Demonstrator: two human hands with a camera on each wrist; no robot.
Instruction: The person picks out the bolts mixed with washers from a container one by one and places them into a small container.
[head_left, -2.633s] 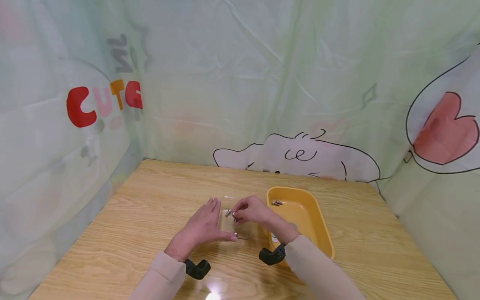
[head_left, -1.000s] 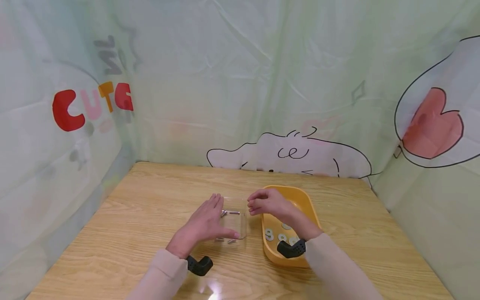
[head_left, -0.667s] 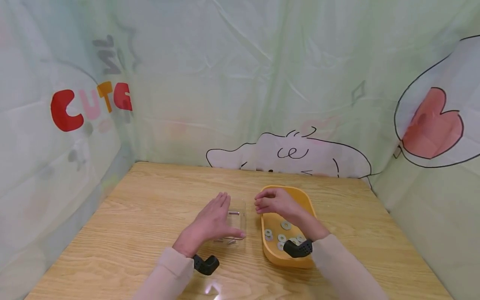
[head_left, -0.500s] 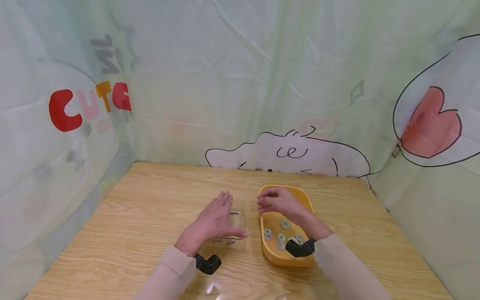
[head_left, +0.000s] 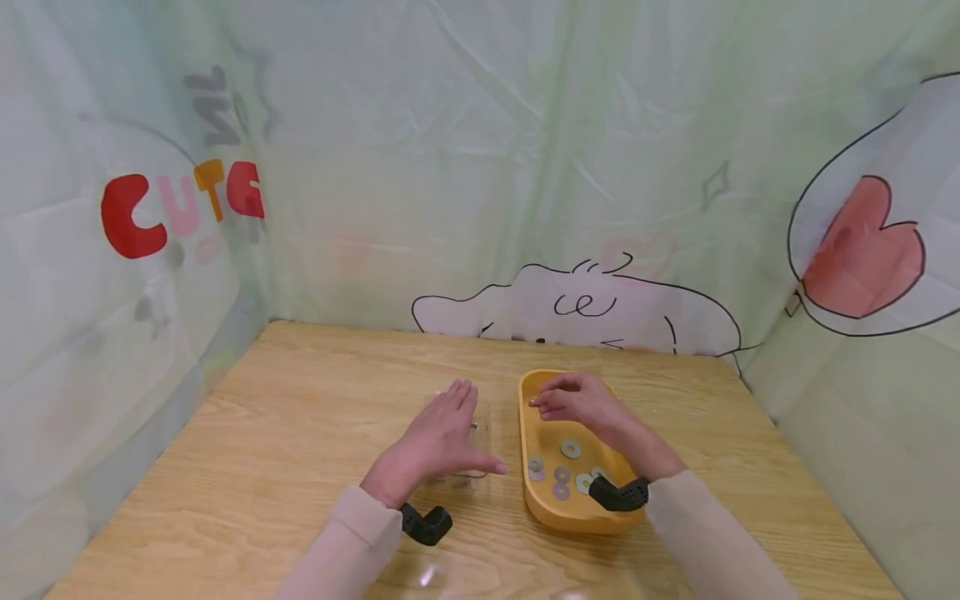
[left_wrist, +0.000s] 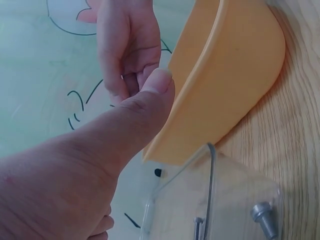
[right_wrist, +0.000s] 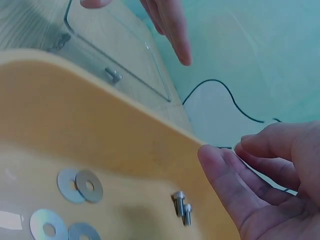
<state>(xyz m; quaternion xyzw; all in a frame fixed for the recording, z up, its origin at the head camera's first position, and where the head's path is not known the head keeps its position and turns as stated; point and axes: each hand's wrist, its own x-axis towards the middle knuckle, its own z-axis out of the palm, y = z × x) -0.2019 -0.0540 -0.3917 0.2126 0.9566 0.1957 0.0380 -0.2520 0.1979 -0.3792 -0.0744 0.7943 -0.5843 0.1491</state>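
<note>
We spread our left hand [head_left: 435,437] above a clear rectangular plastic box [left_wrist: 245,175], silver metal bolts [left_wrist: 266,221] showing through; our right hand [head_left: 585,404], grip narrow, hangs over the rounded yellow plastic tray [head_left: 577,523], near two more bolts [right_wrist: 179,204].

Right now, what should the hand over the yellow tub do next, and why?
Probably lower the right hand and pinch one of the two screws: they lie close by in the yellow tub, and similar screws sit in the clear box.
</note>
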